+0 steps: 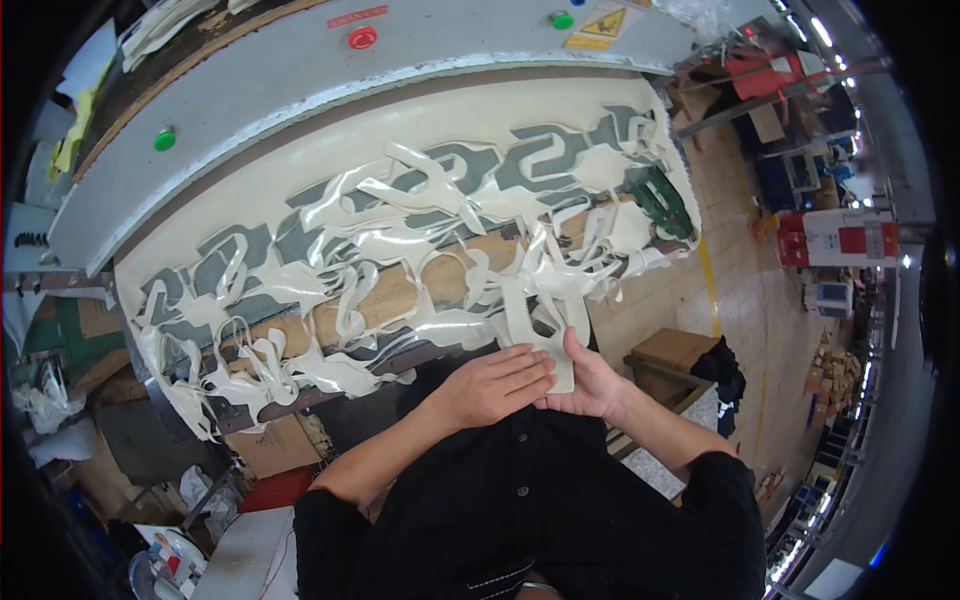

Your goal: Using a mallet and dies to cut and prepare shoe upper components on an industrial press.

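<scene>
In front of my body I hold a white, forked cut piece of smooth sheet material [518, 318] in both hands. My right hand [592, 385] grips its right side, thumb on top and fingers underneath. Across its near end lies my left hand [495, 385], the fingers close together and bent over it; its thumb is hard to make out. I cannot tell whether several layers are stacked there. Just beyond, a white sheet [480, 110] with cut-out openings covers the machine bed, strewn with curled offcuts [400, 240]. A dark green cutting die [662, 203] rests at the bed's right end.
A grey machine beam [270, 90] spans the far side, bearing a red button [362, 38] and green buttons [164, 139]. To my right stands a cardboard box [676, 349] beside dark cloth [722, 375]. Farther off, a person in red [765, 78] stands by the aisle.
</scene>
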The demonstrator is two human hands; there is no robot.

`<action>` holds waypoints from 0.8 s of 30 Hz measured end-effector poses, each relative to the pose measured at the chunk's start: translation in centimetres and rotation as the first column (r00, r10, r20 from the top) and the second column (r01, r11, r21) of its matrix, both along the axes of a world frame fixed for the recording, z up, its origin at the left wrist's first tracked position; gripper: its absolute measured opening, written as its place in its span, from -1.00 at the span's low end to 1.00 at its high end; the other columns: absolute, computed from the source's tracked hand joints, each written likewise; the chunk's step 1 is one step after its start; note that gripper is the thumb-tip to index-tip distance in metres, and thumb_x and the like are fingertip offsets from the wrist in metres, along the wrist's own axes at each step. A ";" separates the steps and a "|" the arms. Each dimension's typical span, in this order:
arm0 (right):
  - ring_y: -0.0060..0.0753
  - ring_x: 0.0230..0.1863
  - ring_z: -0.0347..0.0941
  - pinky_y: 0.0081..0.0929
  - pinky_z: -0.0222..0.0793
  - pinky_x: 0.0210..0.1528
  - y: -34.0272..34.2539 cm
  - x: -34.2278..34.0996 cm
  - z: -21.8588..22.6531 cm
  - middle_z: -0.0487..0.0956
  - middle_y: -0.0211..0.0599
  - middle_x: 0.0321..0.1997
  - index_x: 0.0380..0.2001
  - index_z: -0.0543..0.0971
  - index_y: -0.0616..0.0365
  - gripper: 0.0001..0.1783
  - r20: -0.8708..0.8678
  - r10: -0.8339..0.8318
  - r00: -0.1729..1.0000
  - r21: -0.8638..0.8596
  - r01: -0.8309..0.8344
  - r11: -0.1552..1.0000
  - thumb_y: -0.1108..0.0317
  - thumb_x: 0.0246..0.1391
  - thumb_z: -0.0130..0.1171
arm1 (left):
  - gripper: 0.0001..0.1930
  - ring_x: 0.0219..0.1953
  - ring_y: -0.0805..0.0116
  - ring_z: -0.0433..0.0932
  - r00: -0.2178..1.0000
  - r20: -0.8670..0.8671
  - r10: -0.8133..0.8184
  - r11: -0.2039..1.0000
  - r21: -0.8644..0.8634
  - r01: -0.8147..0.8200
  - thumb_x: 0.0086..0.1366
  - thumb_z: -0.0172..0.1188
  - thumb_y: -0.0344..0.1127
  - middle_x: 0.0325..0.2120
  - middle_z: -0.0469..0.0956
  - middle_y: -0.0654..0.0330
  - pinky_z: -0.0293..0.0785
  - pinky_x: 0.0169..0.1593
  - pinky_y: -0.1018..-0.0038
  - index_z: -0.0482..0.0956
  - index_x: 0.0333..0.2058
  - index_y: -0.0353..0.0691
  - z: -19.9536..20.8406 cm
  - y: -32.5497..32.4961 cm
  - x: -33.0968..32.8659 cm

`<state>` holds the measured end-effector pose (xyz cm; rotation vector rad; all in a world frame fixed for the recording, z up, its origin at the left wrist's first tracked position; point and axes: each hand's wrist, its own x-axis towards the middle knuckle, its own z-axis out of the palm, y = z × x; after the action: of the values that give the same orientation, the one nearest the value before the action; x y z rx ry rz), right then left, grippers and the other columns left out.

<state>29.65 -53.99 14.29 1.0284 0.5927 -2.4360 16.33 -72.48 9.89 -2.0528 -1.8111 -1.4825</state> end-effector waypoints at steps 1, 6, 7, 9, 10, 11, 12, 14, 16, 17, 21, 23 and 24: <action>-0.38 -0.08 0.58 -0.26 0.56 -0.01 0.1 0.3 -0.8 0.60 -0.37 -0.01 0.22 0.49 0.02 -0.28 0.040 0.018 0.999 0.035 -0.020 0.999 -0.37 0.37 0.04 | -0.65 0.14 0.17 0.67 1.000 -0.001 -0.031 1.000 0.000 0.031 0.23 0.24 -0.38 0.06 0.69 0.09 0.56 0.32 0.15 0.73 -0.01 -0.27 -0.5 -0.1 -0.1; -0.41 -0.06 0.63 -0.35 0.59 0.02 -0.5 1.2 -4.5 0.64 -0.37 -0.06 0.18 0.52 0.12 -0.47 0.131 -0.094 0.987 0.171 0.071 0.983 -0.11 0.50 0.06 | -0.68 0.15 0.16 0.62 0.993 -0.035 -0.110 0.992 -0.063 0.108 0.17 0.30 -0.43 0.00 0.67 0.13 0.57 0.24 0.12 0.75 -0.07 -0.22 -0.5 0.6 -1.5; -0.37 -0.09 0.64 -0.36 0.59 0.02 -1.0 0.6 -4.0 0.65 -0.35 -0.12 0.10 0.54 0.15 -0.54 0.154 -0.120 0.981 0.274 0.074 0.959 -0.04 0.53 0.02 | -0.69 0.11 0.14 0.63 0.997 0.045 -0.062 0.997 -0.045 0.065 0.13 0.31 -0.46 -0.03 0.68 0.13 0.58 0.19 0.14 0.76 -0.10 -0.22 -0.2 0.7 -2.7; -0.35 -0.09 0.64 -0.36 0.59 0.00 -0.8 0.5 -4.2 0.66 -0.34 -0.12 0.06 0.54 0.17 -0.56 -0.022 -0.079 0.997 0.392 0.081 0.916 -0.01 0.53 0.02 | -0.74 -0.02 0.09 0.67 0.980 0.155 0.127 0.990 0.050 -0.136 0.06 0.32 -0.53 -0.13 0.69 0.14 0.58 0.03 0.18 0.75 -0.22 -0.23 -0.4 1.5 -5.7; -0.34 -0.10 0.64 -0.35 0.58 -0.01 -0.6 0.3 -4.0 0.67 -0.33 -0.12 0.02 0.54 0.18 -0.58 -0.182 -0.017 0.983 0.502 0.108 0.858 0.01 0.54 0.02 | -0.79 -0.11 0.07 0.68 0.954 0.140 0.265 0.962 0.023 -0.271 0.07 0.32 -0.53 -0.18 0.70 0.15 0.58 -0.03 0.16 0.73 -0.26 -0.23 -3.3 1.5 -7.7; -0.44 -0.26 0.53 -0.43 0.47 -0.14 -0.4 0.0 -2.8 0.58 -0.42 -0.27 -0.09 0.51 0.16 -0.64 -0.221 -0.057 0.974 0.387 0.141 0.911 0.05 0.53 0.05 | -0.79 -0.06 0.06 0.65 0.894 0.053 0.445 0.894 -0.075 -0.441 0.08 0.34 -0.52 -0.13 0.70 0.13 0.55 0.04 0.15 0.72 -0.25 -0.26 -4.2 1.6 -9.8; -0.44 -0.26 0.53 -0.43 0.47 -0.14 -0.1 0.2 -3.4 0.58 -0.42 -0.27 -0.09 0.51 0.16 -0.64 -0.223 -0.059 0.973 0.384 0.144 0.912 0.05 0.53 0.05 | -0.74 0.00 0.04 0.63 0.870 -0.025 0.492 0.856 -0.170 -0.489 0.09 0.33 -0.51 -0.08 0.69 0.12 0.53 0.10 0.14 0.72 -0.19 -0.26 -5.0 2.2 -12.2; -0.54 -0.41 0.29 -0.50 0.28 -0.24 0.6 0.5 -4.8 0.35 -0.51 -0.44 -0.22 0.44 0.06 -0.64 -0.237 -0.248 0.939 -0.259 0.185 0.948 -0.01 0.51 0.06 | -0.68 0.06 0.03 0.61 0.836 -0.112 0.537 0.797 -0.256 -0.546 0.10 0.33 -0.51 -0.03 0.68 0.12 0.50 0.16 0.13 0.71 -0.12 -0.27 -6.9 3.7 -16.1; -0.58 -0.43 0.17 -0.51 0.21 -0.26 0.6 -1.6 -3.3 0.20 -0.56 -0.48 -0.29 0.38 0.03 -0.62 -0.171 -0.117 0.978 -0.154 0.091 0.984 -0.02 0.51 0.07 | -0.62 0.11 -0.01 0.56 0.816 -0.307 0.490 0.731 -0.365 -0.576 0.15 0.33 -0.49 0.05 0.65 0.12 0.45 0.24 0.10 0.68 0.00 -0.23 -8.9 4.9 -18.5; -0.55 -0.43 0.19 -0.49 0.22 -0.26 1.4 -1.9 -3.7 0.23 -0.54 -0.47 -0.30 0.38 0.05 -0.61 -0.169 -0.125 0.978 -0.215 0.087 0.973 -0.01 0.52 0.05 | -0.62 0.11 -0.01 0.56 0.814 -0.312 0.490 0.729 -0.365 -0.579 0.15 0.33 -0.49 0.05 0.65 0.12 0.45 0.24 0.10 0.68 0.00 -0.23 -9.4 5.6 -19.1; -0.41 -0.36 0.35 -0.40 0.33 -0.18 4.8 -3.2 -4.4 0.39 -0.39 -0.41 -0.28 0.43 0.12 -0.63 -0.229 -0.013 0.973 -0.064 -0.002 0.998 0.06 0.54 0.01 | -0.59 0.13 0.04 0.55 0.893 -0.284 0.350 0.732 -0.512 -0.449 0.20 0.35 -0.42 0.06 0.63 0.11 0.50 0.22 0.17 0.67 0.06 -0.21 -9.7 7.6 -20.9; -0.35 -0.32 0.40 -0.35 0.37 -0.14 5.7 -4.1 -3.7 0.43 -0.33 -0.37 -0.26 0.45 0.15 -0.64 -0.217 -0.023 0.976 0.030 0.030 0.999 0.08 0.54 0.01 | -0.59 0.16 0.10 0.55 0.900 -0.276 0.339 0.750 -0.499 -0.435 0.25 0.30 -0.45 0.06 0.63 0.10 0.55 0.16 0.24 0.63 0.10 -0.24 -10.5 7.7 -21.3; -0.28 -0.28 0.45 -0.31 0.41 -0.11 6.1 -4.6 -3.5 0.48 -0.26 -0.34 -0.23 0.47 0.17 -0.65 -0.199 -0.014 0.980 0.138 0.043 0.990 0.10 0.54 0.02 | -0.59 0.16 0.10 0.55 0.905 -0.282 0.319 0.750 -0.508 -0.423 0.25 0.30 -0.45 0.06 0.63 0.10 0.55 0.16 0.24 0.63 0.10 -0.24 -10.9 7.6 -21.5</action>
<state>25.07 -47.84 10.79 0.8576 0.8322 -2.5712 -5.21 -64.87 -1.00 -1.7479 -2.6009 -0.6805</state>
